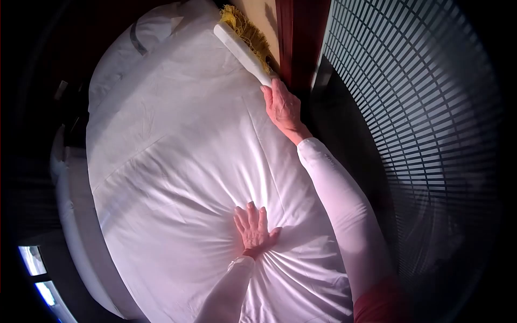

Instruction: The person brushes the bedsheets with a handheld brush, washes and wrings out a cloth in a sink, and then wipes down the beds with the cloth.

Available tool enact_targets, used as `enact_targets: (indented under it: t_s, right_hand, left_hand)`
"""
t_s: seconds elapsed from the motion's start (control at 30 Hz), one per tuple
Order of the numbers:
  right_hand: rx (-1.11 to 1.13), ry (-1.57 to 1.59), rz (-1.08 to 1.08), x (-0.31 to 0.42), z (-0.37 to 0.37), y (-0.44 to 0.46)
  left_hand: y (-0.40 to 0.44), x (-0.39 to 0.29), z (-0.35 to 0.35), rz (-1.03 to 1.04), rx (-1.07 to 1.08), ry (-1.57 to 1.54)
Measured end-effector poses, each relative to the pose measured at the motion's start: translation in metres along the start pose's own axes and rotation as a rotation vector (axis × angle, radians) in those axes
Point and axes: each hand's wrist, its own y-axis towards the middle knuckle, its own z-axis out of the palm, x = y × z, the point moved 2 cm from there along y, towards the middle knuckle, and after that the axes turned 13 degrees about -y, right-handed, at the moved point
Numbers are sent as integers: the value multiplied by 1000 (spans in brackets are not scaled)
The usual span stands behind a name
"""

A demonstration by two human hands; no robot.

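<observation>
My left hand (253, 231) lies flat with fingers spread, pressing into a white bed cover (183, 145). Wrinkles fan out from under the palm. Farther off, at the right edge of the bed, my right hand (284, 107) is closed around the handle of a white bed brush (239, 49) with shaggy yellow bristles. The bristles face right, toward the tan surface beside the bed. Part of the handle is hidden inside my fingers.
A dark red upright post (301, 43) stands beyond the brush. A lattice panel (398, 107) fills the right side. Another white padded piece (81, 215) runs along the left, with bright panes (33, 260) at lower left. A grey strip (138, 39) crosses the bed's far end.
</observation>
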Motion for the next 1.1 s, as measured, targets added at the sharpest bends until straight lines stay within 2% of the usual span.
enact_targets:
  t_s: [0.03, 0.1, 0.17, 0.23, 0.27, 0.3, 0.33, 0.37, 0.43, 0.47, 0.53, 0.57, 0.63, 0.67, 0.73, 0.77, 0.83, 0.87, 0.9, 0.97, 1.0, 1.07, 1.1]
  right_hand:
    - [122, 9, 102, -12, 36, -13]
    - [639, -149, 474, -27, 66, -33]
    - [813, 12, 668, -76, 107, -51]
    - [1164, 122, 583, -127, 114, -91]
    - [1278, 184, 669, -120, 69, -101]
    - [1205, 187, 586, -155, 86, -171]
    - [1293, 274, 691, -174, 77, -232]
    - [1329, 300, 755, -175, 46, -273]
    - [1297, 367, 874, -163, -32, -318]
    - [1235, 415, 915, -158, -70, -330]
    - [1062, 461, 883, -142, -140, -320]
    - [993, 423, 816, -130, -171, -304]
    - [960, 23, 470, -96, -226, -243]
    - [879, -42, 416, -80, -245, -231]
    - [747, 146, 566, -60, -250, -216]
    - [665, 379, 769, -55, -254, -214]
    - [627, 320, 601, -62, -271, -246]
    - [865, 89, 480, -69, -296, -269]
    - [964, 14, 657, -83, -314, -313]
    - [1072, 22, 730, -103, -410, -398]
    - [1206, -9, 673, -122, -459, -441]
    - [1329, -96, 647, -127, -550, -491]
    - [1295, -164, 692, -112, -595, -508]
  left_hand:
    - [-5, 5, 6, -4, 25, 5]
    - [-16, 16, 11, 108, -48, -43]
    - [-17, 22, 13, 133, -55, -54]
    - [-14, 22, 16, 144, -72, -51]
    - [-11, 19, 17, 134, -67, -52]
    - [-9, 15, 14, 128, -65, -58]
    - [-8, 12, 12, 38, 11, -45]
    - [-7, 10, 8, 9, 37, -44]
    - [-7, 15, 12, 164, -100, -61]
    - [-6, 14, 9, 178, -108, -55]
    - [-5, 10, 7, 169, -112, -17]
    - [-3, 8, 7, 260, -207, -21]
    - [-4, 4, 5, 273, -241, 5]
    - [-5, 2, 4, 269, -242, 16]
    - [-2, 8, 9, 237, -245, 76]
    - [-1, 9, 10, 241, -278, 102]
    - [1, 12, 14, 269, -352, 154]
    - [3, 11, 14, 281, -376, 177]
    - [2, 6, 13, 300, -411, 122]
    - [2, 8, 10, 287, -341, 190]
    - [-9, -5, 10, 316, -285, 197]
    - [-55, -33, 22, 385, -150, 184]
    - [-88, -62, 34, 451, -73, 154]
